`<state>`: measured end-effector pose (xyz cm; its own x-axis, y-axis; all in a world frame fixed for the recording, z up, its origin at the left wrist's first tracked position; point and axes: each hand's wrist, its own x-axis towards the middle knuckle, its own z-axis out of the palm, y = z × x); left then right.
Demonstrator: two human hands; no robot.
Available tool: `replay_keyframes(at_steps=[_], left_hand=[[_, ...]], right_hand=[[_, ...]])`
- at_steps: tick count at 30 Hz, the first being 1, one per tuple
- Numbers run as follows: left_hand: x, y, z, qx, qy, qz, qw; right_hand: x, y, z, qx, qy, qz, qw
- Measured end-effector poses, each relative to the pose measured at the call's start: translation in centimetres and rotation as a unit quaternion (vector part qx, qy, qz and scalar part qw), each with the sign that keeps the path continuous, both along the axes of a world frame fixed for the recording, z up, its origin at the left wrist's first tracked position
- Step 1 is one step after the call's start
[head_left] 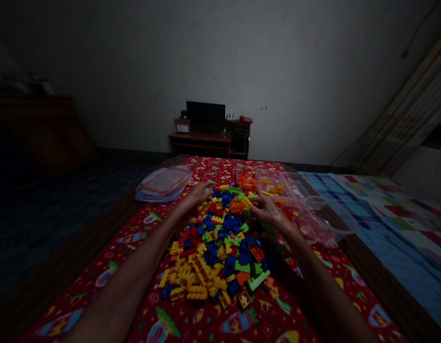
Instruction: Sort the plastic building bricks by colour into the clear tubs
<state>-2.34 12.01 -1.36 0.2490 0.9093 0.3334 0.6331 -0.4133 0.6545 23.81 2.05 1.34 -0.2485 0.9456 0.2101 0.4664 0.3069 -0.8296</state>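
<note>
A heap of toy building bricks [220,238] in yellow, blue, red, green and orange is spread over a red patterned cloth [134,286]. At the heap's far left edge rests my left hand [199,193], its fingers stretched forward over the bricks and nothing seen in them. My right hand [269,210] reaches in from the right, thumb and fingers closed at a yellow brick [247,202]. Orange bricks [236,206] lie just left of that one. Dim light blurs the fingertips of both hands.
Clear plastic containers stand on the right: one with orange bricks [246,181], one with yellow bricks [273,188], and a round-cornered tub [343,226] near the edge. Stacked lids [165,183] lie at left. Beyond are a monitor [206,116] on a desk and a quilted bed [395,214].
</note>
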Motion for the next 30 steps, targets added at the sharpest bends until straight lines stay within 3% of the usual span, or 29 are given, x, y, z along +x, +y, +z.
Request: replay_keyframes(at_steps=[3, 6, 13, 16, 23, 30], left_hand=[[2.0, 2.4, 1.2, -0.014, -0.017, 0.011, 1.0], [3.9, 3.8, 1.3, -0.028, -0.018, -0.009, 0.999], [5.4, 3.8, 1.4, -0.053, -0.044, -0.028, 0.997], [4.5, 2.5, 2.2, -0.058, -0.075, -0.029, 0.995], [2.4, -3.9, 2.4, -0.204, -0.191, -0.113, 0.953], [6.4, -8.2, 0.9, -0.184, -0.261, -0.109, 0.941]], right_hand=[[-0.3, -0.3, 0.3, -0.001, -0.015, 0.015, 1.0], [-0.4, -0.4, 0.3, 0.016, -0.036, 0.005, 0.999], [0.2, -0.1, 0.5, 0.056, -0.058, -0.091, 0.993], [0.5, 0.1, 0.5, 0.016, -0.017, -0.108, 0.994], [0.1, -0.2, 0.6, -0.012, 0.043, -0.066, 0.997], [-1.6, -0.5, -0.3, 0.014, 0.007, -0.002, 1.0]])
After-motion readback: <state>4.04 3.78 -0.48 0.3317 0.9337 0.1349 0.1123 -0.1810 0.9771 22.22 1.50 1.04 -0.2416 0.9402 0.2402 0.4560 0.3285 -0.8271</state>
